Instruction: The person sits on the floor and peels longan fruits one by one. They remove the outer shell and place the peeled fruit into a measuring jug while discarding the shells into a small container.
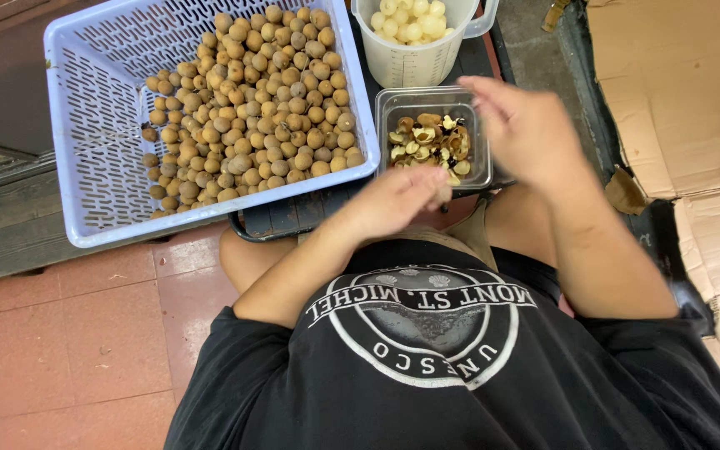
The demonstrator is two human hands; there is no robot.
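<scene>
My left hand point(397, 198) is closed on a small brown fruit at the near edge of a clear square tub point(385, 112) that holds brown shells and dark seeds. My right hand point(527, 125) hovers blurred over the tub's right side, fingers loosely curled; whether it holds anything I cannot tell. A pale blue plastic basket point(93, 150) to the left is filled with several round brown fruits point(252, 108). Behind the tub stands a clear measuring jug point(414, 58) with peeled white fruit point(410, 18) inside.
The basket, tub and jug rest on a dark low stand point(293, 218) in front of my knees. Flattened cardboard point(685, 100) lies on the right. Red floor tiles point(68, 333) spread to the lower left, with dark wooden boards point(2, 217) beyond.
</scene>
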